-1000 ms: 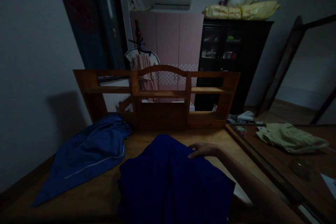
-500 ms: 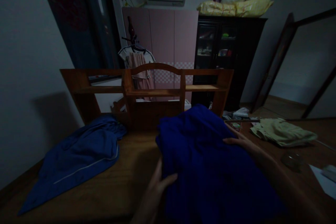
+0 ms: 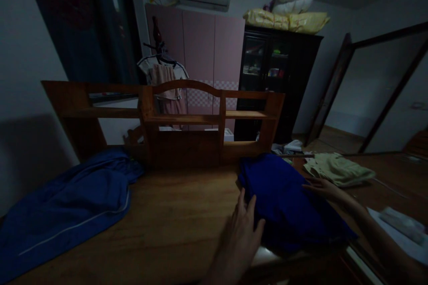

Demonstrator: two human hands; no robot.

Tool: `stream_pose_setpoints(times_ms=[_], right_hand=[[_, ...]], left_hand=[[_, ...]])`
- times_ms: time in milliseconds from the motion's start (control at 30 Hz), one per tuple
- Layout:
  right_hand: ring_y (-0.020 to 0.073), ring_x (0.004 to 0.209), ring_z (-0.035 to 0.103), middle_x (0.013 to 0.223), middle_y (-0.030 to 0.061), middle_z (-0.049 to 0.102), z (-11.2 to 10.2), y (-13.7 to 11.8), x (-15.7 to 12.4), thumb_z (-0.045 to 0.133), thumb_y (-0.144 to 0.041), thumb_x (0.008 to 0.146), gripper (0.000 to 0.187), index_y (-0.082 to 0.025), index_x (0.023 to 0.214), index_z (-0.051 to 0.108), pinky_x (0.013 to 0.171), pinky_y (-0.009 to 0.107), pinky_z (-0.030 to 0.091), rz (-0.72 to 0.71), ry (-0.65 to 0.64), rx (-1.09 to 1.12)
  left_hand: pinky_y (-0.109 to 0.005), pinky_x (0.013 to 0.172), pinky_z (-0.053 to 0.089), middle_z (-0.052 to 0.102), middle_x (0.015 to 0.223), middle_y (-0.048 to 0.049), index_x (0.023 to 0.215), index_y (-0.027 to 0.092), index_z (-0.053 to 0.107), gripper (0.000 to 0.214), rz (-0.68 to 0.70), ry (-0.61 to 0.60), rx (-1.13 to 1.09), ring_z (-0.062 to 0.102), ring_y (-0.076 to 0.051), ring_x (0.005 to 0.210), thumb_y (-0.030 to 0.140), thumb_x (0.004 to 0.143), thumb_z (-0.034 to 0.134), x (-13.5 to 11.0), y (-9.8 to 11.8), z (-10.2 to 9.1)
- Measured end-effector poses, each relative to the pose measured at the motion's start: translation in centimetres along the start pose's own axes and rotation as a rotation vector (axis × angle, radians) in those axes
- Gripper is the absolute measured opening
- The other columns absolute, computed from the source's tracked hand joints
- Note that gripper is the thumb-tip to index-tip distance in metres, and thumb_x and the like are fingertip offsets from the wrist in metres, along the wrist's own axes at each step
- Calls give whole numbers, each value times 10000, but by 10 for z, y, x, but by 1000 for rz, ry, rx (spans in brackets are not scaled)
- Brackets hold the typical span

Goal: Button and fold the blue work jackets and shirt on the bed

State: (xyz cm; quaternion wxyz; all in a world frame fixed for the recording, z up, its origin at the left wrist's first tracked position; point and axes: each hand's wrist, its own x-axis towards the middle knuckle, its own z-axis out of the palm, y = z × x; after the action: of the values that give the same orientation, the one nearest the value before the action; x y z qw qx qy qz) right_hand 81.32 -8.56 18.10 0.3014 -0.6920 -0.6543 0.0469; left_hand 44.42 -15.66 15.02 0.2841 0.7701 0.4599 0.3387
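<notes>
A folded bright blue garment (image 3: 284, 205) lies on the right part of the wooden bed board (image 3: 174, 213); its exact kind cannot be told. Beside its left edge is my left hand (image 3: 243, 227), open with the fingers spread. At the opposite edge my right hand (image 3: 324, 188) is stretched out over the cloth, its fingers extended and not gripping. Whether the fingertips still touch the fabric is hard to tell in the dim light. Far to the left, a second blue garment with white piping (image 3: 73, 200) is spread out loosely.
A wooden headboard with shelves (image 3: 187, 120) rises behind the board. On the right surface sit a yellow-green folded cloth (image 3: 337, 169) and a white sheet with a packet (image 3: 397, 227). A pink wardrobe (image 3: 197, 49) and a dark cabinet (image 3: 301, 67) stand behind.
The bright blue garment has come down from my hands to lie flat on the board. Both hands have loosened, and the view has turned a little to the right.
</notes>
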Motion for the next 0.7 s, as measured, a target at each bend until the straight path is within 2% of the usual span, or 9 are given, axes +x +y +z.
stream_pose_setpoints(times_ms=[67,167,233,333,400,467,567,633,700], right_hand=[[301,1076,566,1174,107,607,18,-20,-8,561,-618,688,599,-220,1131,628,923,405,450,-62,-45,1],[256,1281,369,1403,67,388,42,-64,-31,470,-556,823,610,-261,1353,403,1067,412,298,-224,-96,18],[255,1331,274,1472,54,252,55,-89,-53,469,-526,846,621,-283,1397,317,1083,429,264,-300,-179,26],[279,1354,203,1488,52,205,70,-107,-88,483,-499,854,619,-306,1407,283,1088,504,203,-380,-280,-5],[285,1331,258,1468,63,259,77,-109,-108,516,-494,839,638,-311,1405,286,1072,507,243,-411,-271,-29],[275,1247,387,1396,79,375,81,-107,-122,553,-472,824,612,-309,1377,350,1017,462,349,-421,-193,-58],[217,989,549,1112,85,564,83,-105,-135,484,-334,892,405,-299,1294,474,840,371,472,-449,-92,-131],[187,837,563,929,72,585,82,-105,-140,397,-214,922,380,-276,1287,485,731,329,483,-504,-92,-192],[181,768,550,849,64,576,78,-104,-143,374,-148,913,417,-244,1311,460,679,318,470,-584,-101,-243]], left_hand=[[-385,1094,244,51,1523,-1,1385,281,324,585,60,23,39,212,-272,1353,427,836,463,4,15,3],[-371,1055,298,248,1470,-85,1371,221,352,619,21,24,12,312,-279,1304,505,830,452,24,23,13],[-352,972,376,451,1326,-144,1297,172,443,572,-67,4,-24,453,-275,1191,508,833,446,39,13,23],[-328,805,446,629,1024,-138,1064,157,579,449,-159,-22,-25,581,-258,967,517,822,463,60,-11,37],[-306,729,451,646,947,-129,976,151,591,438,-197,-22,16,602,-246,890,539,813,470,74,-24,41],[-290,706,444,638,977,-144,967,135,589,447,-225,-8,94,603,-241,894,540,810,481,90,-31,41],[-286,730,430,622,1023,-168,967,114,595,402,-246,21,191,593,-245,943,477,820,508,114,-34,36],[-286,731,423,630,998,-161,938,119,606,325,-250,26,208,599,-236,925,407,849,484,125,-34,33],[-284,734,419,638,975,-142,940,137,602,300,-248,42,224,605,-215,901,351,897,396,130,-35,29]])
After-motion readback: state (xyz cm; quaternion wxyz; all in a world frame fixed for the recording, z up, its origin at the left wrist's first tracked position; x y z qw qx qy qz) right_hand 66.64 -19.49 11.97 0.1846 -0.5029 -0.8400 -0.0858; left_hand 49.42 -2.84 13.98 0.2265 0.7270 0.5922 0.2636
